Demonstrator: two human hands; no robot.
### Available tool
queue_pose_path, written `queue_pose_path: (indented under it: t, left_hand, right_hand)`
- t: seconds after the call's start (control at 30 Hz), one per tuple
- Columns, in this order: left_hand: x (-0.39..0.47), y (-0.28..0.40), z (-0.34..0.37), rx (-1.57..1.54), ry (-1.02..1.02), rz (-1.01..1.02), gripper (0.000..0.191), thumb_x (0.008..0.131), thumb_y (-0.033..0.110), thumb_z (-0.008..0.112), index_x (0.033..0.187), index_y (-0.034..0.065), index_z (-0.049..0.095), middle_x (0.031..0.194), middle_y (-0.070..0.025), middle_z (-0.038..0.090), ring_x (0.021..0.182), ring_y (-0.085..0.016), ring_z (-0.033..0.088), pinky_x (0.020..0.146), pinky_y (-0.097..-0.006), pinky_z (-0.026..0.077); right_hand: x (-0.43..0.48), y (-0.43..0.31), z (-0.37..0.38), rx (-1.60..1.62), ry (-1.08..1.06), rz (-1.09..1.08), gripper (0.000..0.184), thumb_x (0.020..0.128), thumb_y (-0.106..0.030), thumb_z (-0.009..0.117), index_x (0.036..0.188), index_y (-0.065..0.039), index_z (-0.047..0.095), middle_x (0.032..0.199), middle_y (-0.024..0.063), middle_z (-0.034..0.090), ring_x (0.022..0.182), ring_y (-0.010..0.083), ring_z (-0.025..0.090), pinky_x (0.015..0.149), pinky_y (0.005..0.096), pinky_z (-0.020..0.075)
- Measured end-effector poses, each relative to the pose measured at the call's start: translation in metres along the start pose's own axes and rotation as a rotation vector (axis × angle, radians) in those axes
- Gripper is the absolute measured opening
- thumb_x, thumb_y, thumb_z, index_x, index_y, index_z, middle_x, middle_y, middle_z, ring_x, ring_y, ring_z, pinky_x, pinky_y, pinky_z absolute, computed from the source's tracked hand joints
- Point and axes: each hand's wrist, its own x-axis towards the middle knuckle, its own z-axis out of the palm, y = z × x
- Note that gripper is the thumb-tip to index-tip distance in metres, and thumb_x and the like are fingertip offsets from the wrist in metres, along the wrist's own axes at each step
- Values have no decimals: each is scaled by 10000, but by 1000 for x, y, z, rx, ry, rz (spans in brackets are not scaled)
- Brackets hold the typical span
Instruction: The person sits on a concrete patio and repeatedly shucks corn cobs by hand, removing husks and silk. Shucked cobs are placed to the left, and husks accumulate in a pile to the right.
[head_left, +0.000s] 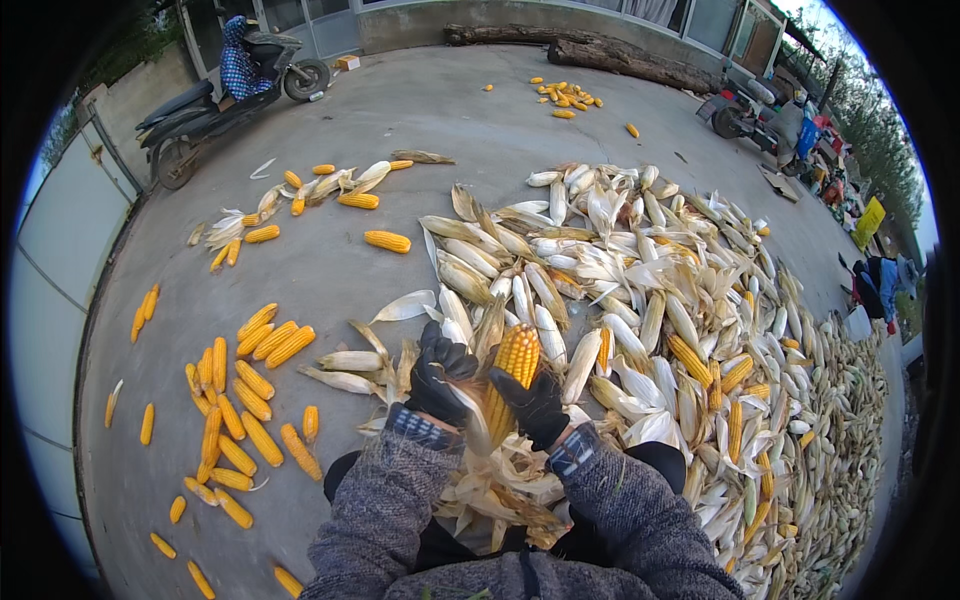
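In black gloves, both hands are around one ear of corn (516, 356) with bare yellow kernels at its top and pale husk hanging from its lower part. My right hand (534, 401) holds the ear from the right, thumb across the kernels. Just left of it, my left hand (442, 375) is closed on dry husk (474, 412) peeled down beside the ear. Loose husks (502, 487) lie below my hands, between my legs. A big heap of unhusked ears (615, 247) spreads ahead and to the right. Husked yellow ears (255, 401) lie in a group on the concrete at the left.
A scooter (217, 97) stands at the back left near a metal gate (67, 225). Logs (630, 64) lie along the far wall. More yellow ears (566, 97) are scattered farther back. At the far right a person (885, 285) is near the heap, below a three-wheeler (750, 120).
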Motion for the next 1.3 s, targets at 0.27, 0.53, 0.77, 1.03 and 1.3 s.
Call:
queue_pose_path:
  t: [0.27, 0.53, 0.77, 1.03, 1.3]
  left_hand:
    - [-48, 33, 33, 866, -310, -300, 438, 1013, 380, 517, 662, 119, 531, 530, 18, 465, 417, -68, 389, 416, -213, 315]
    - [-46, -38, 12, 1754, -615, 523, 936, 762, 366, 847, 1452, 2, 330, 1326, -196, 531, 1206, -289, 552, 1011, -373, 465]
    - [-37, -18, 27, 617, -342, 76, 518, 821, 82, 767, 1268, 22, 512, 1101, -74, 624, 995, -185, 631, 858, -316, 554]
    - [-50, -8, 39, 871, -243, 199, 439, 829, 156, 776, 1185, 18, 559, 989, -48, 647, 886, -167, 643, 795, -306, 546]
    - [-51, -6, 21, 703, 4, -151, 496, 790, 329, 800, 1127, 37, 583, 843, -70, 623, 716, -205, 652, 654, -322, 558]
  right_hand:
    - [56, 7, -141, 1021, 631, 136, 489, 848, -469, 731, 1108, -91, 564, 924, 74, 607, 851, 247, 623, 766, 405, 542]
    - [34, -27, -54, 552, 304, 21, 387, 888, -256, 737, 1169, -25, 603, 971, 51, 671, 848, 163, 651, 740, 280, 523]
    - [22, -3, -25, 158, -223, -156, 925, 839, -242, 782, 1524, -32, 196, 1517, 151, 329, 1381, 241, 366, 1148, 375, 304]
    - [-11, 1, 6, 91, -483, 347, 335, 874, -110, 726, 1187, -66, 615, 1029, 39, 677, 883, 143, 660, 793, 285, 544]
    - [-44, 25, -7, -693, -616, -189, 240, 922, -269, 579, 1086, -124, 680, 939, 133, 700, 874, 326, 671, 775, 427, 532]
